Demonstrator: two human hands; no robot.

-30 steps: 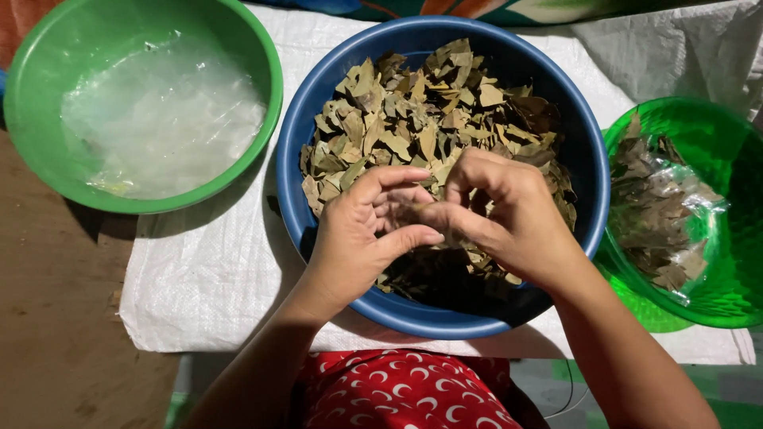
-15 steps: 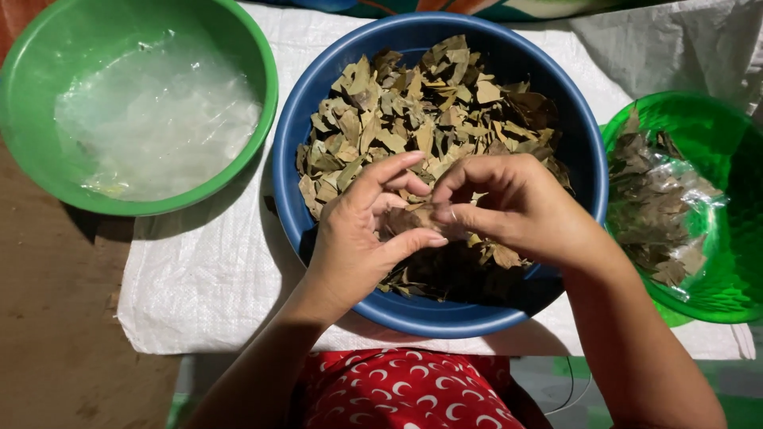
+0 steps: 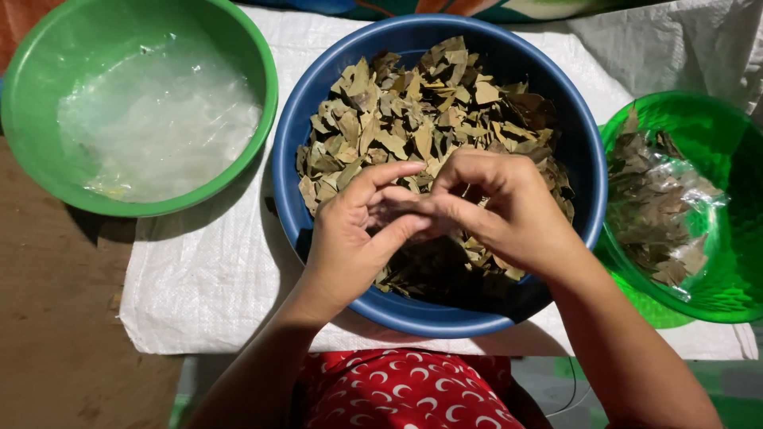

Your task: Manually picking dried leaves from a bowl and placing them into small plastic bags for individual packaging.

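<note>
Both my hands hover over a large blue bowl heaped with dried brown-green leaves. My left hand and my right hand meet at the fingertips near the bowl's middle. Between them they pinch what looks like a small clear bag with a few leaves in it, mostly hidden by the fingers. The thumb and forefinger of my left hand stretch toward the right hand, whose fingers curl down over the same spot.
A green bowl at the left holds a pile of clear plastic bags. At the right, a second green bowl holds clear packets filled with leaves. All three stand on a white woven sheet over a brown floor.
My hands have stayed over the blue bowl, with the fingers of both working closer together around the small bag. The bowls have not moved.
</note>
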